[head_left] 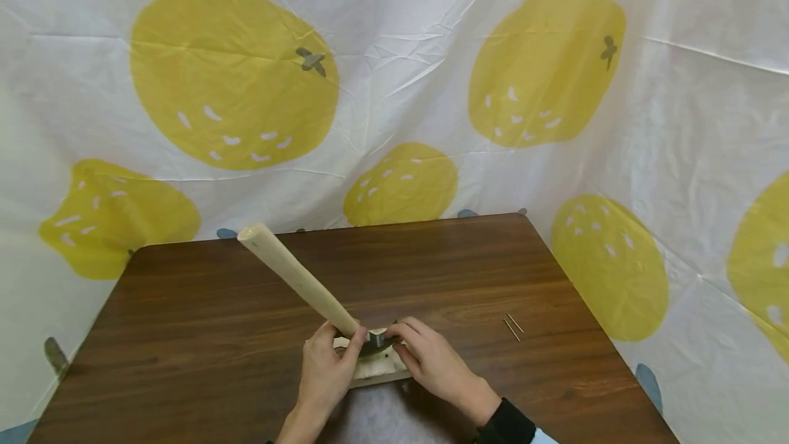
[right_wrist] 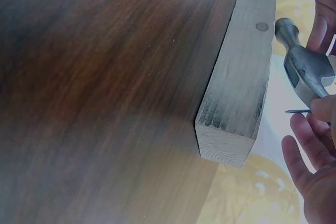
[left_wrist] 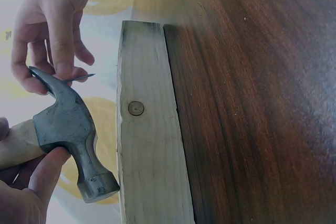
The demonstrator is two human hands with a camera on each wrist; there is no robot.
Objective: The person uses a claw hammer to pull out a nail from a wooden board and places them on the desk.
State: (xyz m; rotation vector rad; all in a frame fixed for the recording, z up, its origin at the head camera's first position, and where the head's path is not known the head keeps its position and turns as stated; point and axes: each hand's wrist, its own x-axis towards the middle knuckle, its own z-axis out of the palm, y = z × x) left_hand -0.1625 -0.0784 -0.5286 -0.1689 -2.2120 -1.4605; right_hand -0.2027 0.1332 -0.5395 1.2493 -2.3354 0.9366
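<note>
The hammer (left_wrist: 64,120) sits gripped in the left fingers (left_wrist: 48,169), right by its metal head (head_left: 377,342) — likely heavy there, stiff, surest held by the wooden handle (head_left: 302,280) — while right fingers (left_wrist: 62,51) pinch a thin nail (left_wrist: 84,77) beside the claw (left_wrist: 48,81), wood block (head_left: 381,366) beneath.

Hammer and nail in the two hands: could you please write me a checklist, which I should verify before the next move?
1. Hammer held: ok, the left hand grips it near its metal head.
2. Nail held: ok, the right hand pinches it beside the claw.
3. Nail seated in the claw's slot: cannot tell, hidden.
4. Wood block lying on the table: ok.
5. Wood block steadied by a hand: not ok, neither hand grips it.
6. Two spare nails apart from the hammer: ok.
</note>
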